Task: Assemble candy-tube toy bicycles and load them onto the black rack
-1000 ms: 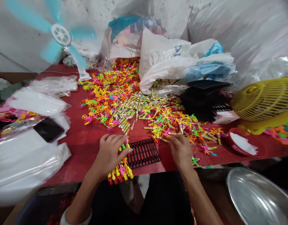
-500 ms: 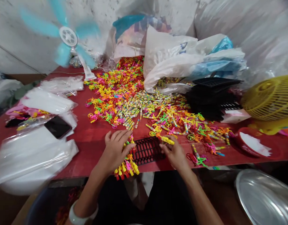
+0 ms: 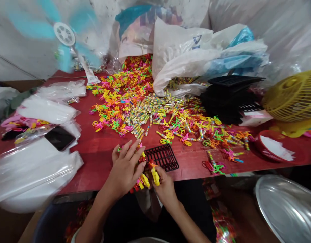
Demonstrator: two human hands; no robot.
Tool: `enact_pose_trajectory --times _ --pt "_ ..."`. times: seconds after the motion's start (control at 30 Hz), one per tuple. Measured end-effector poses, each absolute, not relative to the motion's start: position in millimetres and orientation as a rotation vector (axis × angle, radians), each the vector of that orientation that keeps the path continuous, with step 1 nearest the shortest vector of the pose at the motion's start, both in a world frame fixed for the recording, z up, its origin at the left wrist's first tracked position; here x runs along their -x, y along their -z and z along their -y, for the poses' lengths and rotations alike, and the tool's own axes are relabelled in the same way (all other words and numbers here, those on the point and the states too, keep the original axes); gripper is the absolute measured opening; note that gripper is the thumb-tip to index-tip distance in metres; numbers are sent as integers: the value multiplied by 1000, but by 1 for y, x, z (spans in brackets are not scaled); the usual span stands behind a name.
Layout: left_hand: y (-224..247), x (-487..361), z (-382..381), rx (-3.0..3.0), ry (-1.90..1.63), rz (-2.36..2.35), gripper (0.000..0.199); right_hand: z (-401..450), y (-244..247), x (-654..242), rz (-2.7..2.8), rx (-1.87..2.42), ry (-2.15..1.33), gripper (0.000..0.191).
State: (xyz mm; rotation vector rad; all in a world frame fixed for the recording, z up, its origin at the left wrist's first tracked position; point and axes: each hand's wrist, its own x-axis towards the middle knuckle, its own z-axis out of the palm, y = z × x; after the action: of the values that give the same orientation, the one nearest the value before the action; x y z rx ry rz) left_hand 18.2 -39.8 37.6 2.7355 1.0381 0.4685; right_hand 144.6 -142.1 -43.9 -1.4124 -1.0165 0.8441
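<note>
A black slotted rack (image 3: 165, 158) lies at the front edge of the red table. Its left part holds a row of colourful plastic toys (image 3: 145, 181), partly hidden under my left hand (image 3: 128, 167). That hand rests over the row with its fingers spread. Just right of the row, my right hand (image 3: 164, 187) pinches a yellow toy with a red-orange end (image 3: 155, 175). Slots at the right of the rack hold nothing.
Beyond the rack spreads a heap of colourful toys and patterned sticks (image 3: 145, 108). Clear bags (image 3: 39, 165) and a phone (image 3: 59, 137) lie left. A turquoise fan (image 3: 64, 33) spins behind. Black racks (image 3: 226, 101), a red basket (image 3: 271, 148) and a yellow fan (image 3: 294, 98) stand right.
My right hand has moved left and down with the yellow toy, from the rack's right end to beside the row. My left hand stays over the row. The view has shifted slightly.
</note>
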Motion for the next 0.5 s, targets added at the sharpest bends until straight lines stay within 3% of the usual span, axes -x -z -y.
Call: enact_pose_trajectory --times 0.17,0.5 --pt "-38 -15 38 -2777 -467 -984 42 142 48 -148 1463 1390 -611 37" --pt "-47 -10 39 -2755 -321 -804 25 147 53 -149 1610 1377 -517 52"
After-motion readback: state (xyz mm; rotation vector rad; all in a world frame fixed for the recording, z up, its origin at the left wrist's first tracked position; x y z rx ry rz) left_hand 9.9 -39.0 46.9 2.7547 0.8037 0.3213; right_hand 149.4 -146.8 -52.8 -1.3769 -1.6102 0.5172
